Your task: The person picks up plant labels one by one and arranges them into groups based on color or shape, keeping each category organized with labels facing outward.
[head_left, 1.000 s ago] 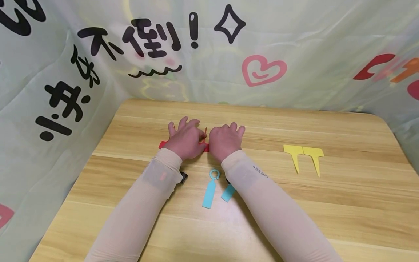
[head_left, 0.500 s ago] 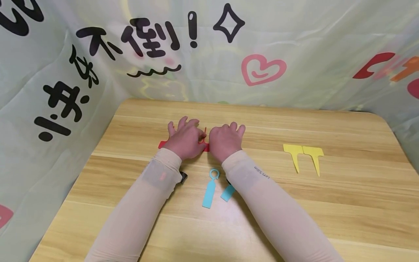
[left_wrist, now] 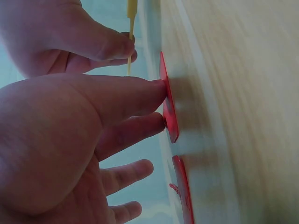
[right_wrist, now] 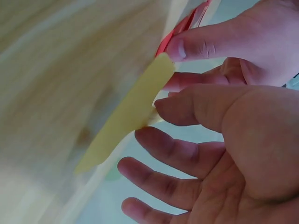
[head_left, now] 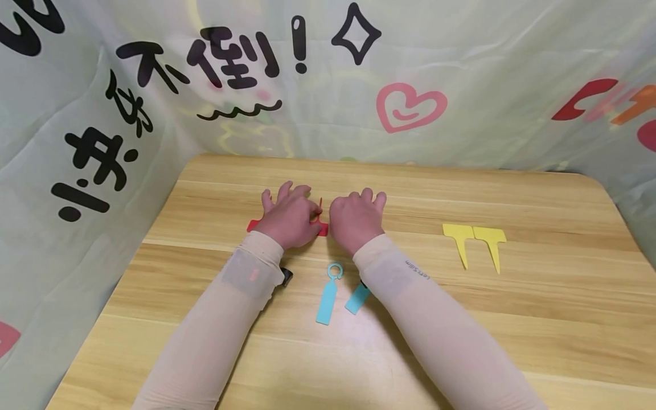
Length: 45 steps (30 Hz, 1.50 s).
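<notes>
Thumb and index finger of my left hand (head_left: 289, 219) pinch a red T-shaped plant label (left_wrist: 170, 109) low over the wooden table, the other fingers spread. A second red label (left_wrist: 183, 189) lies beside it, partly covered by the left hand in the head view. Just to the right, my right hand (head_left: 357, 219) pinches a yellow T-shaped plant label (right_wrist: 128, 112) between thumb and index finger. That yellow label is hidden behind the hand in the head view; in the right wrist view its broad end is close to the left thumb.
Two yellow T-shaped labels (head_left: 490, 234) lie side by side on the right of the table (head_left: 553, 319). Nearer me are a blue ring-topped tag (head_left: 326, 303) and another blue tag (head_left: 357, 299) partly under the right forearm. A printed cloth (head_left: 318, 131) hangs behind the table.
My right hand has shifted slightly to the right, away from the left hand. The left hand stays on the red label, and the view has drifted a little.
</notes>
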Each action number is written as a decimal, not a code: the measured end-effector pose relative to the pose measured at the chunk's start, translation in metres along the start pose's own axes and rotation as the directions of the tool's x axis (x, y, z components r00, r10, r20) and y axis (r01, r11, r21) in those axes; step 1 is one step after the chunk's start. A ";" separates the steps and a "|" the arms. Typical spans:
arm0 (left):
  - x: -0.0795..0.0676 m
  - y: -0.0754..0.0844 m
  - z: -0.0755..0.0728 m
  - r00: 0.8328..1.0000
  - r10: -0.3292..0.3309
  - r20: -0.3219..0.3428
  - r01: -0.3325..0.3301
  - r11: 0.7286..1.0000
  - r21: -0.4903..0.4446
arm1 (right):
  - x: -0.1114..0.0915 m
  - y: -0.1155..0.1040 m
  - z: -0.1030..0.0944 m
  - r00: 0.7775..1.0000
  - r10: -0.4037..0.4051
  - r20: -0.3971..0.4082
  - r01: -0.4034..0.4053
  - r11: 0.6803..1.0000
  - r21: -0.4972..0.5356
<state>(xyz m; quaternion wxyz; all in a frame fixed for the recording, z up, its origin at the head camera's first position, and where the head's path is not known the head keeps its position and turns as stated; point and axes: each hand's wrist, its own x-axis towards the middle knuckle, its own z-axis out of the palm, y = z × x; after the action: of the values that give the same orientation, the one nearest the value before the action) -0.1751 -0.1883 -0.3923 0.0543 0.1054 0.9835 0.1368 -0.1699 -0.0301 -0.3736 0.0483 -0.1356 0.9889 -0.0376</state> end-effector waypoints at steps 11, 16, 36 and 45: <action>-0.001 0.000 -0.001 1.000 -0.003 0.008 0.003 1.000 0.011 | -0.005 0.014 -0.001 0.998 -0.058 0.004 0.058 0.998 0.003; -0.002 0.001 -0.002 1.000 -0.007 0.014 0.007 1.000 0.009 | -0.007 0.022 0.000 0.998 -0.069 0.009 0.069 0.998 -0.004; 0.000 -0.001 0.000 1.000 -0.008 0.020 0.008 1.000 0.004 | -0.013 0.040 0.001 0.999 -0.041 0.026 0.040 0.999 0.024; -0.001 0.000 -0.001 1.000 -0.003 0.027 0.004 1.000 -0.013 | -0.017 0.054 -0.002 0.998 -0.058 0.029 0.058 0.998 -0.002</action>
<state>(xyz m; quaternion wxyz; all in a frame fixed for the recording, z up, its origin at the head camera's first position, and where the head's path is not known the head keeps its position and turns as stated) -0.1740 -0.1885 -0.3913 0.0688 0.1051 0.9819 0.1419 -0.1685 0.0261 -0.3750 0.0611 -0.1648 0.9838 -0.0358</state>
